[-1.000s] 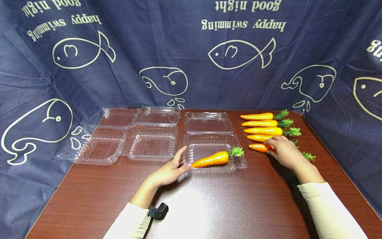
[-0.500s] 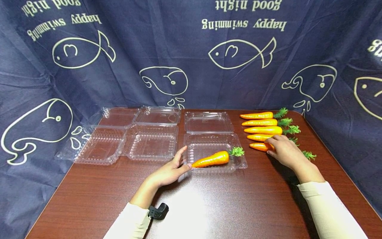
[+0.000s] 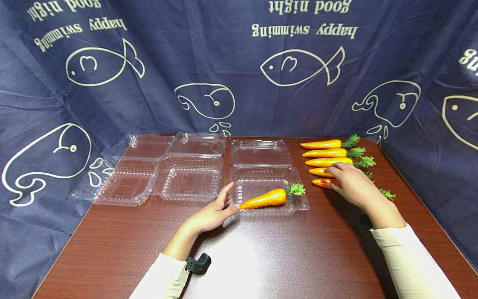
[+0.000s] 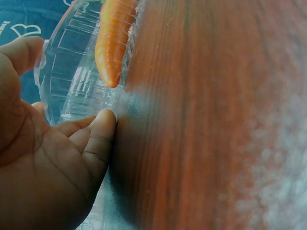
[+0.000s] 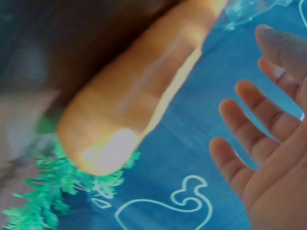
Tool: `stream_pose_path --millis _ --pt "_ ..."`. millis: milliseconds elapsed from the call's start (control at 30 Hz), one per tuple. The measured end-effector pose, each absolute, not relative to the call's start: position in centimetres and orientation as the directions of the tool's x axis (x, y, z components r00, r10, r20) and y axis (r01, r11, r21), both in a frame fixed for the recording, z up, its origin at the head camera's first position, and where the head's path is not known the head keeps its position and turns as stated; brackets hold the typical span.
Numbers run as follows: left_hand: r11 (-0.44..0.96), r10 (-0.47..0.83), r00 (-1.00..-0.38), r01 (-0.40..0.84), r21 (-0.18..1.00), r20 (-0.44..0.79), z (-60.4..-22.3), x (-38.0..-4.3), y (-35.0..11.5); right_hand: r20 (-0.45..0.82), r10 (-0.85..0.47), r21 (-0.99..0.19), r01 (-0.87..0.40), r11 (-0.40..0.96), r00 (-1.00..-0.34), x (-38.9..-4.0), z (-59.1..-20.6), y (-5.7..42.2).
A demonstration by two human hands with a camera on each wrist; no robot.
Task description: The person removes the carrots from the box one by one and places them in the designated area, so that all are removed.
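Note:
A clear plastic clamshell container (image 3: 261, 174) lies open on the table with an orange carrot (image 3: 265, 199) in its base, leafy green top over the right edge. My left hand (image 3: 213, 214) touches the container's left side, thumb at the near corner and fingers extended along the rim. On the right, my right hand (image 3: 352, 185) hovers over the nearest carrot (image 3: 324, 182) in a row of several, partly covering it. In the right wrist view the fingers (image 5: 244, 129) are spread, and a carrot (image 5: 124, 96) with green leaves (image 5: 43, 187) lies apart from them.
Two more open clear containers stand to the left, one in the middle (image 3: 190, 178) and one farther left (image 3: 127, 182). The other carrots (image 3: 325, 153) lie side by side at the back right. A dark blue cloth (image 3: 239, 62) hangs behind the brown table (image 3: 284, 257).
The right hand has shifted slightly up and away from the nearest carrot, its fingers now reaching over the neighbouring one. The left hand and the container stay where they were.

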State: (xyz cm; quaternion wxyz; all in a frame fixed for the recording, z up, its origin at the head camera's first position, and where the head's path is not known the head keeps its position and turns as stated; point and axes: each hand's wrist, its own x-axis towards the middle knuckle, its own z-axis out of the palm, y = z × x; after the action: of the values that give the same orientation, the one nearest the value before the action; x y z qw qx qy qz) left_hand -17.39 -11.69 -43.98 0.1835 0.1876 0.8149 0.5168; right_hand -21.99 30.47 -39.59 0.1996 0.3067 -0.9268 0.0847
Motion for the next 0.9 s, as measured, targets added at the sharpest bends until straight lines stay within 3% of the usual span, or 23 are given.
stream_pose_path --millis 433,900 --pt "0.400 0.495 -0.862 0.113 0.910 -0.110 -44.1 -17.4 -11.8 0.398 -0.593 -0.015 -0.651 0.759 -0.700 -22.2 -37.6 28.0" --pt "0.393 0.502 -0.859 0.124 0.911 -0.100 -44.0 -17.4 -11.8 0.288 -0.701 0.046 -0.722 0.691 -0.653 -22.5 -35.7 23.9"
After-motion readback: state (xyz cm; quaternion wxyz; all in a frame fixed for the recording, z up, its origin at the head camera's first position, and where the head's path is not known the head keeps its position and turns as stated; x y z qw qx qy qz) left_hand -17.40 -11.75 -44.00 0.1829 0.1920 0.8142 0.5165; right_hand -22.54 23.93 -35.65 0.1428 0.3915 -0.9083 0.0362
